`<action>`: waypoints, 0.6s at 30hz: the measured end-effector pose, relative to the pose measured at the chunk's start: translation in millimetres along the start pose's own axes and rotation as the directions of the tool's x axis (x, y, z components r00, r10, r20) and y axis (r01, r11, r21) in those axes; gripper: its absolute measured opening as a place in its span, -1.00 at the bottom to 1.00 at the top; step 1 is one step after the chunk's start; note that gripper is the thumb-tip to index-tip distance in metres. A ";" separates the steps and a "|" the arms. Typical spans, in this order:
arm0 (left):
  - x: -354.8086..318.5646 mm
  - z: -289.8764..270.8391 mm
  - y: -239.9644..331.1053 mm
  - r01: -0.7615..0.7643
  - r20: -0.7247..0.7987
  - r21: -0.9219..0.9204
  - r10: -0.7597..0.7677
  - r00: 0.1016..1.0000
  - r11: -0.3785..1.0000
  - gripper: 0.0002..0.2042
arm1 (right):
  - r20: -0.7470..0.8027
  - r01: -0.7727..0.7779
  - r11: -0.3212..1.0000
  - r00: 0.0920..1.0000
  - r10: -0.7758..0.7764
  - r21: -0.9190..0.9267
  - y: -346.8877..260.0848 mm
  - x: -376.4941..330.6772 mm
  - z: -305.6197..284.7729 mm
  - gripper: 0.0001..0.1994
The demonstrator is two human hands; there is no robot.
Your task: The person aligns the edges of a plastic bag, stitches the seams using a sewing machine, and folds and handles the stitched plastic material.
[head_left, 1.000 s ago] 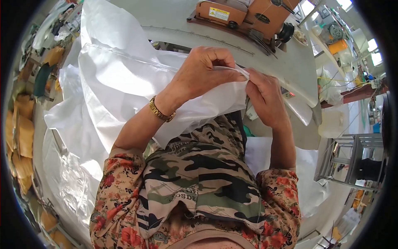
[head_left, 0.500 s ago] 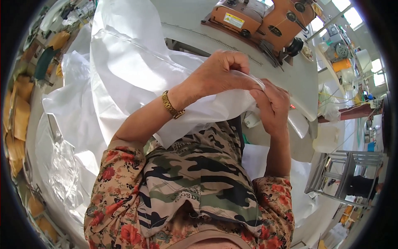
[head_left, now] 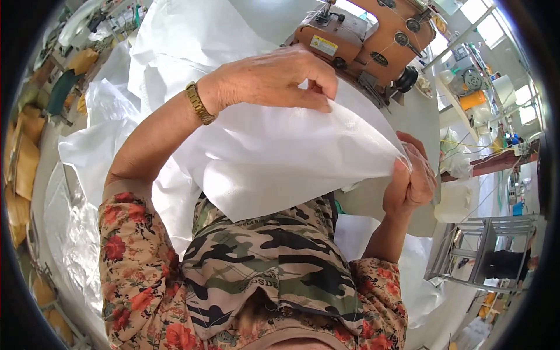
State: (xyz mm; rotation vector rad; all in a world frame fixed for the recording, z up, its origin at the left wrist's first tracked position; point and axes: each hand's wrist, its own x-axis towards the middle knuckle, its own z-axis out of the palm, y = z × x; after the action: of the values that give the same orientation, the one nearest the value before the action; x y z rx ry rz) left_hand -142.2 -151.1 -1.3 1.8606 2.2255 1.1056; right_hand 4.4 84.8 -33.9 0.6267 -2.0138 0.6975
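Note:
A large sheet of white woven plastic fabric (head_left: 274, 151) spreads over my lap and up across the table on the left. My left hand (head_left: 280, 79), with a gold watch (head_left: 200, 104) at its wrist, pinches the sheet's upper edge between thumb and fingers. Farther right, my right hand (head_left: 413, 175) grips a corner of that same edge, thumb toward me. Between the two hands the edge runs taut, slanting down to the right. A loose corner of the fabric hangs over my camouflage apron (head_left: 274, 251).
An orange-brown sewing machine (head_left: 379, 46) stands on the grey table (head_left: 420, 116) just beyond my hands. At the right are a metal-framed stool (head_left: 481, 254) and a white plastic jug (head_left: 454, 203). More white sheeting (head_left: 84, 245) lies to the left, beside yellow-brown bundles (head_left: 26, 169).
My hands have moved apart, the left up and leftward, the right to the right and down. The fabric edge between them has stretched out, and more of the sheet shows.

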 end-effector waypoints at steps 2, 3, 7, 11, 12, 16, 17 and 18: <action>-5.9 1.9 -0.1 0.093 0.026 0.011 -0.093 0.995 0.996 -0.85 | -0.004 0.007 1.000 1.000 -0.007 0.005 -2.0 -2.7 -3.9 -0.87; -8.6 2.7 -0.5 0.189 0.049 0.022 -0.190 0.981 0.982 -0.86 | -0.035 -0.021 0.998 0.999 0.023 0.051 -2.8 -5.0 -5.3 -0.85; -12.0 7.2 5.6 0.222 0.113 -0.092 -0.212 0.971 0.971 -0.87 | -0.150 -0.132 0.981 0.977 0.154 0.144 3.7 -23.8 -14.9 -0.75; -19.9 9.0 -14.6 0.146 -0.117 0.151 -0.129 0.985 0.978 -0.87 | -0.087 -0.188 0.929 0.970 0.227 0.320 -7.1 -24.1 -26.4 -0.63; -18.0 8.6 -16.2 0.146 -0.116 0.155 -0.129 0.985 0.977 -0.87 | -0.091 -0.186 0.928 0.970 0.226 0.322 -9.4 -25.2 -26.2 -0.63; -1.7 7.6 -22.0 -0.063 -0.282 0.355 0.171 0.944 0.933 -0.88 | -0.008 -0.206 0.883 0.973 0.231 0.423 -15.1 -19.6 -25.2 -0.55; 3.4 7.9 -23.4 -0.145 -0.267 0.384 0.260 0.928 0.912 -0.88 | 0.002 -0.181 0.873 0.979 0.202 0.452 -16.8 -16.3 -25.4 -0.54; 7.2 10.0 -25.4 -0.145 -0.268 0.385 0.261 0.928 0.911 -0.88 | 0.025 -0.190 0.884 0.980 0.199 0.427 -22.7 -15.6 -27.9 -0.53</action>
State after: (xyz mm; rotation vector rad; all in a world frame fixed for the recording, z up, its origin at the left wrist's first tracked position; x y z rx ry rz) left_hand -161.1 -140.7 -19.4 2.2476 2.6056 1.1598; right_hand 43.0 90.1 -29.5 0.6680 -1.9318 1.2865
